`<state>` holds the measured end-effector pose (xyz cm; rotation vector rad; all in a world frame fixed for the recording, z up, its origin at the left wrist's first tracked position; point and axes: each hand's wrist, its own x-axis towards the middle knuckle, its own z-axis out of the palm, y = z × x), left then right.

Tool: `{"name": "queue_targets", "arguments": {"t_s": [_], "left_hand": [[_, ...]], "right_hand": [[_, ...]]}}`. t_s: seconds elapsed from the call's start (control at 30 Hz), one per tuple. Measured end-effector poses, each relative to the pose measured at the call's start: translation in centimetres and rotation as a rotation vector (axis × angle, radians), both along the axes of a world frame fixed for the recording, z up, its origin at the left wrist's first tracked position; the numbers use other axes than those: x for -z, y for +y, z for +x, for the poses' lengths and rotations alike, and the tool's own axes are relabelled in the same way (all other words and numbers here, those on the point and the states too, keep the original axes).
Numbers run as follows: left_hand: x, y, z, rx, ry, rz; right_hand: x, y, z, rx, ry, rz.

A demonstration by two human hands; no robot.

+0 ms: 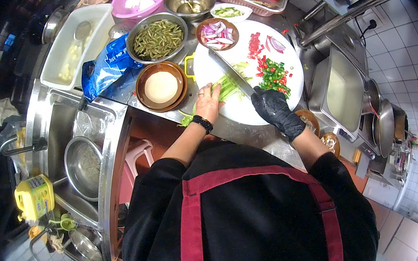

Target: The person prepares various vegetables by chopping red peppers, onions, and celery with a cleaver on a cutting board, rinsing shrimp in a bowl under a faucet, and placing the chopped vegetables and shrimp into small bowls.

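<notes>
My bare left hand, a black beaded bracelet at its wrist, presses a bundle of green celery stalks onto a round white cutting board. In a black glove, my right hand grips a kitchen knife. The blade lies across the celery, its tip pointing away from me towards a brown bowl of cut onion. Chopped green and red chillies are heaped beyond my right hand. Diced red pieces and onion slices lie farther back on the board.
Left of the board are stacked brown bowls, a steel bowl of green pods and a blue packet. A sink holding a metal bowl lies further left. A deep steel pan of liquid stands right.
</notes>
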<state>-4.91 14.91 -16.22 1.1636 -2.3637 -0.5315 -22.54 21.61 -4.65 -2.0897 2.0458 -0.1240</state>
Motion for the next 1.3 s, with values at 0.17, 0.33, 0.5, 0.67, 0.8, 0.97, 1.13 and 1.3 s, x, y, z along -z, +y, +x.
{"name": "queue_targets", "arguments": {"t_s": [0.17, 0.33, 0.5, 0.67, 0.8, 0.97, 1.13, 1.3], "left_hand": [[0.7, -0.1, 0.1, 0.029, 0.024, 0.013], [1.1, 0.0, 0.5, 0.055, 0.002, 0.000], [-0.2, 0.1, 0.8, 0.006, 0.095, 0.066], [0.1, 0.3, 1.3, -0.023, 0.162, 0.047], [1.0, 0.2, 1.7, 0.017, 0.174, 0.060], [1.2, 0.0, 1.4, 0.011, 0.175, 0.051], [0.8, -0.4, 0.1, 0.020, 0.128, 0.052], [0.7, -1.3, -1.1, 0.013, 0.186, 0.065]], "right_hand": [[1.4, 0.3, 0.9, -0.039, 0.025, 0.135], [4.5, -1.0, 1.3, -0.058, 0.054, 0.037], [0.1, 0.0, 1.4, -0.124, 0.031, -0.141], [-1.0, 1.1, 2.2, -0.007, -0.004, 0.026], [0.2, 0.7, 2.7, -0.094, 0.087, 0.131], [4.4, -0.4, 2.8, -0.036, -0.010, 0.062], [4.0, -1.0, 1.1, 0.077, -0.105, -0.040], [0.0, 0.0, 1.2, -0.014, 0.076, -0.020]]}}
